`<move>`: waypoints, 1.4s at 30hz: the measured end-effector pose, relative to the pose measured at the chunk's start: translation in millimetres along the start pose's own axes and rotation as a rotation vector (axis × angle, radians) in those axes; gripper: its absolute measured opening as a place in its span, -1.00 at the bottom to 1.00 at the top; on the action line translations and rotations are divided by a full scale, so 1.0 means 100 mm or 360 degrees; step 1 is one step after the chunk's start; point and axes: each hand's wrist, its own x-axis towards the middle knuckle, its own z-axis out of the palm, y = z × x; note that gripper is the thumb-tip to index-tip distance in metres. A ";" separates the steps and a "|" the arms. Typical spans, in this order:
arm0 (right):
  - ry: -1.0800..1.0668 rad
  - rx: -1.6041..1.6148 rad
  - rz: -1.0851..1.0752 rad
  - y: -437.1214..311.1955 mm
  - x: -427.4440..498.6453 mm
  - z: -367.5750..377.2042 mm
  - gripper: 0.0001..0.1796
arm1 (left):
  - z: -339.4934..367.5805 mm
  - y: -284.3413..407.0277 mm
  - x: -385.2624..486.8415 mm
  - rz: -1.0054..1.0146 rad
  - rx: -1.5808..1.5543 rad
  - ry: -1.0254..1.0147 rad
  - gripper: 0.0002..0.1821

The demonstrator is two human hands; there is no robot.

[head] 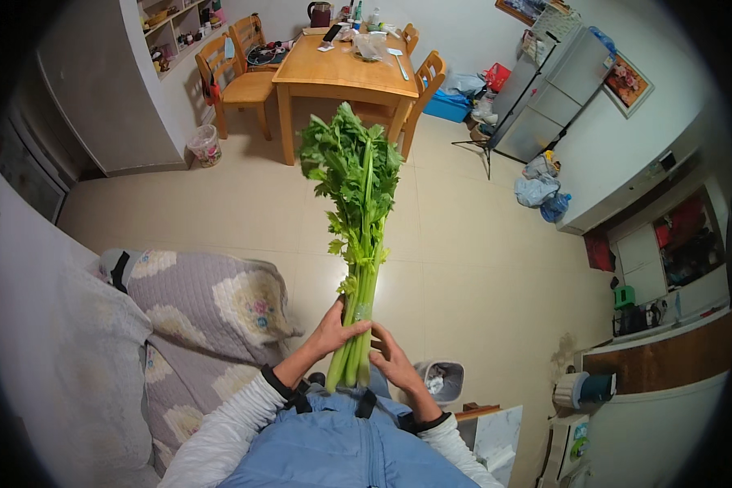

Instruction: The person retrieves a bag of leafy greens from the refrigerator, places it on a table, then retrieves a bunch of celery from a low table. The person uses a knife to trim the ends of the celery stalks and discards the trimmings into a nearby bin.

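Observation:
A large bunch of celery [360, 256] stands out in front of my body, its leafy tops pointing away from me and its cut stalk ends towards me. Clear tape or film seems to bind the stalks near their lower part. My left hand [334, 329] is wrapped round the stalks there, with its thumb across the top. At the right side of the stalk ends is my right hand [395, 360], its fingers curved and partly spread beside the stalks. Whether its fingertips press on the celery is hard to see.
A sofa with a quilted floral cover [219, 305] is at the left. An open waste bin [457, 384] stands near my right forearm. Ahead are a wooden table [335, 67], wooden chairs [244, 88] and a patterned bin [206, 146]. A tripod [488, 152] and bags [535, 190] stand by the fridge [543, 104].

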 end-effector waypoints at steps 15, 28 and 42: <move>-0.0238 -0.0170 0.0230 -0.94 3.78 -2.00 -0.55 | -1.58 0.59 3.24 -0.0049 0.1103 0.0332 -0.15; -0.0113 -0.0143 0.0574 -1.22 6.98 -2.08 -0.56 | -4.19 1.03 6.14 0.0358 0.1860 0.0279 -0.21; 0.0524 -0.0262 -0.0175 -3.36 9.79 -3.55 -0.61 | -5.23 1.67 10.39 0.0716 0.2258 -0.0241 -0.27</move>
